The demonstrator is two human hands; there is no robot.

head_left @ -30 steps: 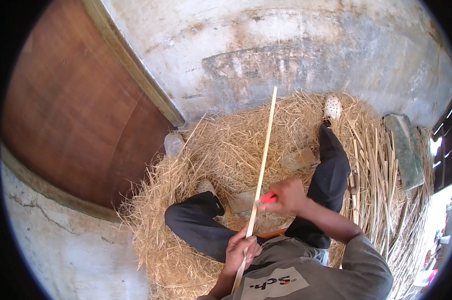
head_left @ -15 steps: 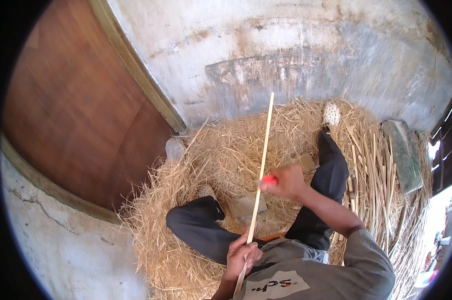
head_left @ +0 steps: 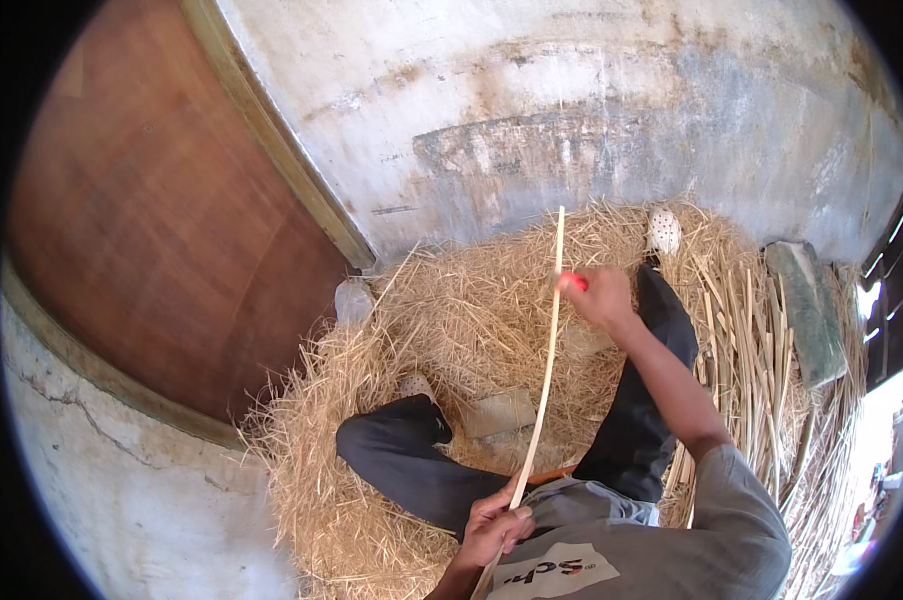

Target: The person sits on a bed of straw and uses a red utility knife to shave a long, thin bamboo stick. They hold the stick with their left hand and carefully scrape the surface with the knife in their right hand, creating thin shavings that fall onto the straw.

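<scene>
Head view, we sit on straw [head_left: 471, 310] by a plastered wall [head_left: 571, 110], our left hand [head_left: 493, 525] gripping a long cane [head_left: 546, 360], right hand [head_left: 599, 297] closed on a red-handled tool [head_left: 574, 282].

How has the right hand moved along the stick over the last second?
Yes. The right hand with its red tool has slid up the stick, away from the left hand at the lower end, toward the tip near the wall.
</scene>
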